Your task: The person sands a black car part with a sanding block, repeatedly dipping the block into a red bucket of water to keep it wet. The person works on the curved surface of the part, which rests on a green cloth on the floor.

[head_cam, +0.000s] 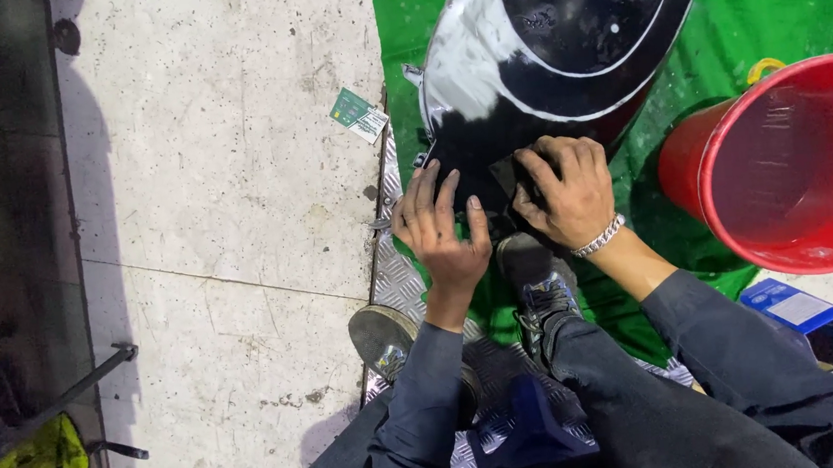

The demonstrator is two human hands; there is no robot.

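Head camera, looking down: a glossy black-and-white motorcycle tank (pixel 560 41) lay on a green cloth (pixel 798 0) spread over the pavement, its near end directly in front of the seated person's knees. The left hand (pixel 441 227) rested flat on the tank's near edge, fingers spread and gripping nothing. The right hand (pixel 565 191), a silver chain bracelet (pixel 600 238) at its wrist, pressed a small dark pad (pixel 507 178) against the black surface, fingers curled over it. Both dark sleeves reached forward above the person's worn shoes (pixel 539 278), which stood on a strip of diamond-pattern metal plate (pixel 395 276). To the right, a red plastic bucket (pixel 802 165) sat tilted on the cloth. A small green-and-white card (pixel 358 115) lay on the pale stone tiles (pixel 221 181) to the left.
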